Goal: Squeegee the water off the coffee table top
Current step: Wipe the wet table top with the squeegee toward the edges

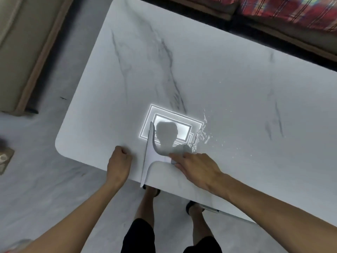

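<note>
Two hands on coffee table (218, 73), squeegee (148, 157) between, right hand (197, 167) gripping handle

Your table top (209, 70) presents as white marble-look stone with grey veining, smooth and glossy enough to mirror the ceiling light. Water (201, 134) on it reads clear and shiny, in a puddle and beads. The squeegee (150, 157) you hold looks like smooth matt white plastic. The floor (45, 179) looks like pale, smooth, veined tile. The cloth (291, 11) at the top is red plaid fabric.
</note>
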{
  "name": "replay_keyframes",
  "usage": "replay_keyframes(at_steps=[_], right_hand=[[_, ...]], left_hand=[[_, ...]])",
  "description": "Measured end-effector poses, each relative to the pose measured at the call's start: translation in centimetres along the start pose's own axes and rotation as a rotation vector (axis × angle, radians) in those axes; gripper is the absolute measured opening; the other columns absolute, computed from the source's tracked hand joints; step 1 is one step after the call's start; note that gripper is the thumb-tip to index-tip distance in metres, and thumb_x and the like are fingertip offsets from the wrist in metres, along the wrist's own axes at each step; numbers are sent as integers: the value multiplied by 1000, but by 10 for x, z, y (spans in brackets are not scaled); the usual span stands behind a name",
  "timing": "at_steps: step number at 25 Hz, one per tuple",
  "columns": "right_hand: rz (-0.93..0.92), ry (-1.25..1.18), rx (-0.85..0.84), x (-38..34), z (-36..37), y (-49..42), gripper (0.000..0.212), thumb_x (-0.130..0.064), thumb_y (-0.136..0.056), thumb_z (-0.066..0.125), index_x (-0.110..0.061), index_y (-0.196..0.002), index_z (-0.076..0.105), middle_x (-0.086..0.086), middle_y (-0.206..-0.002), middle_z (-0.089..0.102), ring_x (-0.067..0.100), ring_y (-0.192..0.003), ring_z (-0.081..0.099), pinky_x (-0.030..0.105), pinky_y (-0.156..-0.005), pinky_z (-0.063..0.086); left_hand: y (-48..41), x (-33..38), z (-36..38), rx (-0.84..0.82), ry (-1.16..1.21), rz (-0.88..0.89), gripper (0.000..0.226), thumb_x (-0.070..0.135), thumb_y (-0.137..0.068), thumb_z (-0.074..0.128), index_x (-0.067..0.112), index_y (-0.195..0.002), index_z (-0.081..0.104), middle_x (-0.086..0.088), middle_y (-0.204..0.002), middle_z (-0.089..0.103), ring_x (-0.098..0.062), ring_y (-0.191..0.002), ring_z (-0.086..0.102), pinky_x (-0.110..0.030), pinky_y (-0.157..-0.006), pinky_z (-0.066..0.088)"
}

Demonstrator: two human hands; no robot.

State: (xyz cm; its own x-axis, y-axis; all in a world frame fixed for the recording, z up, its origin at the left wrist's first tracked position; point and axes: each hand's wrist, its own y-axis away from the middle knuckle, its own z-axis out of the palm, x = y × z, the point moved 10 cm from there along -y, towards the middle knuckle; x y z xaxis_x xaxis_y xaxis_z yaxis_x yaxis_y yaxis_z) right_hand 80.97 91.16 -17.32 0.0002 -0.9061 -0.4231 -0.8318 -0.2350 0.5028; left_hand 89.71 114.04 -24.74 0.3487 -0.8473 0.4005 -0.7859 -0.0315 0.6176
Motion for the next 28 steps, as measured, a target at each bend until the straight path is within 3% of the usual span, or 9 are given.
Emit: replay_keyframes(at_steps=[5, 9, 13, 17, 19, 22, 28], right_hand=[[-70, 77, 8, 19, 29, 8, 37, -32, -101, 36, -34, -139, 35, 3, -95, 61, 30, -74, 62, 36, -59, 47], [42, 71, 38, 106, 21, 81, 33, -42, -101, 25, -44, -132, 36, -3, -95, 63, 26, -76, 64, 31, -58, 37], [183, 113, 51, 188, 14, 169, 38, -45, -100, 23, -47, -136, 34, -5, -90, 63, 25, -76, 65, 31, -57, 36], [295, 172, 70, 223, 1, 228, 41, -48, -98, 18, -48, -137, 32, -9, -84, 61, 23, -73, 64, 32, -58, 39], [251, 172, 85, 204, -5, 227, 43, -50, -98, 17, -48, -137, 31, -10, -83, 60, 23, -71, 63, 31, -56, 40], [16, 144, 42, 132, 2, 178, 41, -49, -99, 23, -45, -138, 33, -5, -89, 62, 27, -71, 64, 33, -56, 41], [-317, 203, -56, -8, 30, 35, 40, -41, -103, 27, -38, -141, 36, 1, -101, 61, 29, -76, 60, 32, -59, 36]], left_hand=[[51, -3, 48, -44, 13, -121, 6, 20, -91, 42, 15, -88, 44, -6, -81, 59, -25, -68, 55, -29, -49, 33], [91, 33, 102, -134, 16, -107, 15, 15, -88, 45, 21, -76, 37, -13, -95, 56, -26, -73, 53, -31, -53, 33], [114, 63, 140, -255, -22, -65, 20, 12, -84, 47, 24, -76, 34, -12, -103, 52, -30, -92, 53, -33, -64, 37], [121, 65, 144, -241, -3, -80, 5, 17, -86, 45, 17, -90, 42, -8, -88, 56, -21, -69, 49, -32, -55, 35], [121, 61, 133, -165, 46, -67, 10, 16, -87, 45, 14, -97, 45, -6, -84, 57, -24, -69, 51, -33, -56, 38], [117, 46, 106, -40, 115, -52, 11, 12, -88, 46, 13, -99, 46, 3, -81, 52, -25, -75, 53, -33, -58, 40], [87, -18, 21, 208, 256, -175, 15, 11, -89, 47, 13, -104, 45, 6, -83, 48, -13, -66, 49, -28, -53, 38]])
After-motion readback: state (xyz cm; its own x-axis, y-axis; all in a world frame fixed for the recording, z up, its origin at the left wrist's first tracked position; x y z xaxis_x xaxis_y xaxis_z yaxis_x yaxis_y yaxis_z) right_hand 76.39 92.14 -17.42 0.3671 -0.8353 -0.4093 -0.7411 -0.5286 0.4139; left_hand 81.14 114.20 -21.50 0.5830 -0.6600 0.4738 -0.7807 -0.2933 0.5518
